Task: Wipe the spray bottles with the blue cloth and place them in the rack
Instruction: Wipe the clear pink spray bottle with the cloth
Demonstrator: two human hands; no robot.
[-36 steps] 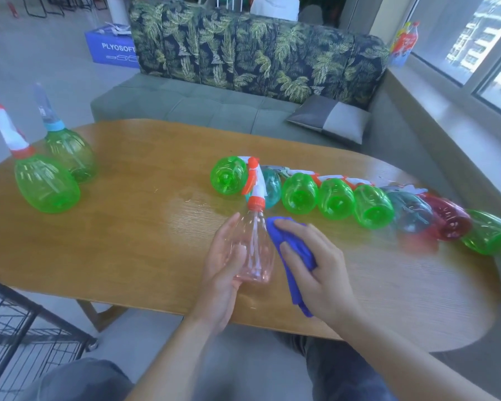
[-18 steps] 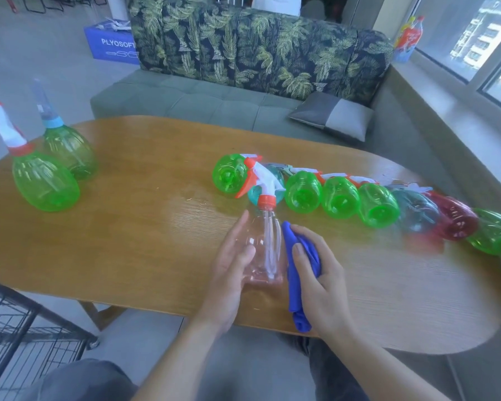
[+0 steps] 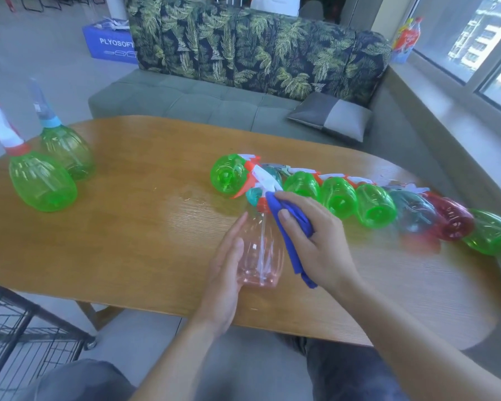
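A clear pink spray bottle (image 3: 259, 256) with an orange collar and white trigger head stands on the wooden table (image 3: 145, 235) near its front edge. My left hand (image 3: 224, 273) holds its left side, fingers wrapped around the body. My right hand (image 3: 310, 241) grips the blue cloth (image 3: 289, 227) and presses it against the bottle's neck and right shoulder. Behind lies a row of several bottles on their sides, from a green one (image 3: 229, 176) to another green one (image 3: 492, 235). A black wire rack (image 3: 21, 328) stands at the lower left beside the table.
Two green spray bottles (image 3: 42, 183) (image 3: 67, 151) stand upright at the table's left end. A leaf-patterned sofa (image 3: 258, 53) with a grey cushion (image 3: 330, 115) runs behind the table. A window sill lies to the right, and a blue box (image 3: 110, 43) sits on the floor.
My right hand has slid the blue cloth up the bottle from its lower body to the neck. The bottle has turned slightly in my left hand.
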